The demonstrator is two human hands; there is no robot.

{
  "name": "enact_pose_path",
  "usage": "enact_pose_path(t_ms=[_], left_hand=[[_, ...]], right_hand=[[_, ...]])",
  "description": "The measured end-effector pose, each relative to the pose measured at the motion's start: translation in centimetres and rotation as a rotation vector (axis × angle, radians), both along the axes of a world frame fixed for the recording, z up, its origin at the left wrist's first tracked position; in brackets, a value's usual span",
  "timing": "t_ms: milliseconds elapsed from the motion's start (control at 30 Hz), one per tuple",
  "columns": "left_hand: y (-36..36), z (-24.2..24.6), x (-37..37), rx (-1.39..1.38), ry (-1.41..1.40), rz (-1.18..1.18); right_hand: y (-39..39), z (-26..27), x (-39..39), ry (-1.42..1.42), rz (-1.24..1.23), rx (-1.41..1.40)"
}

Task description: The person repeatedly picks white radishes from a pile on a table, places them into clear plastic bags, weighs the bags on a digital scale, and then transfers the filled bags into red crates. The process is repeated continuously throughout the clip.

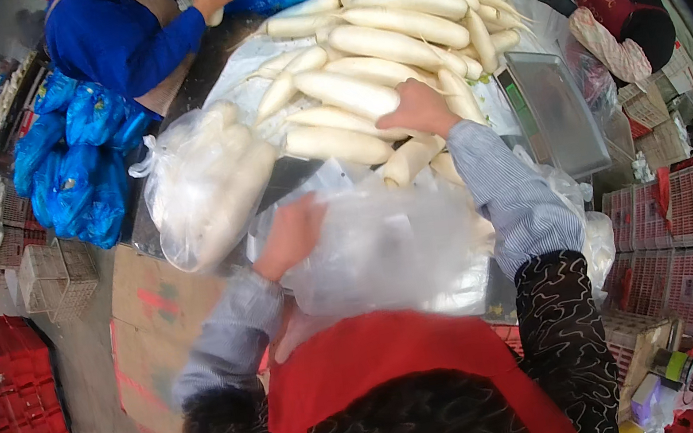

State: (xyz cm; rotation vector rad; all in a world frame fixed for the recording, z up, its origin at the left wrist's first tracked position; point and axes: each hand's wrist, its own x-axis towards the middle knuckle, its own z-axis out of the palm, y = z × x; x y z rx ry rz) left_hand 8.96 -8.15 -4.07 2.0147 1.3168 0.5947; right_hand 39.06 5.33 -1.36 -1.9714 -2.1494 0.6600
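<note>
My right hand (421, 108) grips the near end of a white daikon radish (344, 90) at the front of a large radish pile (402, 3). My left hand (292, 234), blurred by motion, holds the edge of a clear plastic bag (378, 245) spread in front of my red apron (379, 346). What the bag contains is too blurred to tell. A tied clear bag full of radishes (208, 190) lies left of my left hand. Another daikon (412, 159) lies just below my right hand, its cut end towards me.
A scale with a metal tray (556, 111) stands right of the pile. Blue bags (77, 169) hang at the table's left side. A co-worker in blue (118, 39) holds a radish at upper left; another person (620, 21) is at right. Red crates (2, 382) stand on the floor.
</note>
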Motion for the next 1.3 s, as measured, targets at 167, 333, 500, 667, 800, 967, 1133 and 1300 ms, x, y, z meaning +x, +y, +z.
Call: enact_pose_path(t_ms=[167,333,500,667,800,967,1133,1300], left_hand=[[3.2,-6.4,1.2,0.033,-0.019,0.075],[6.8,-8.5,0.9,0.224,0.072,-0.394],[10.3,-3.8,-6.6,-0.106,0.133,0.065],[8.8,0.6,-7.6,0.317,0.352,0.29],[6.4,6.0,-7.3,0.43,0.262,0.345],[1.2,9.6,-6.1,-0.564,-0.797,0.221],[-2.8,11.2,-7.4,-0.969,-0.517,-0.177],[-3.7,11.0,-8.8,-0.887,-0.806,-0.102]], right_hand=[[-7.2,4.4,-0.8,0.946,-0.125,-0.031],[-14.2,1.4,-3.9,1.084,0.049,-0.084],[-19.9,-7.0,-3.8,0.605,-0.03,0.028],[-22.4,-7.7,-4.5,0.551,-0.141,0.029],[-21.5,-1.9,-2.8,0.484,0.051,0.022],[-16.0,1.4,-1.1,0.653,-0.172,0.277],[-9.5,-0.5,-1.9,1.078,-0.337,0.237],[-3.6,-3.3,-2.1,-0.145,-0.174,0.52]])
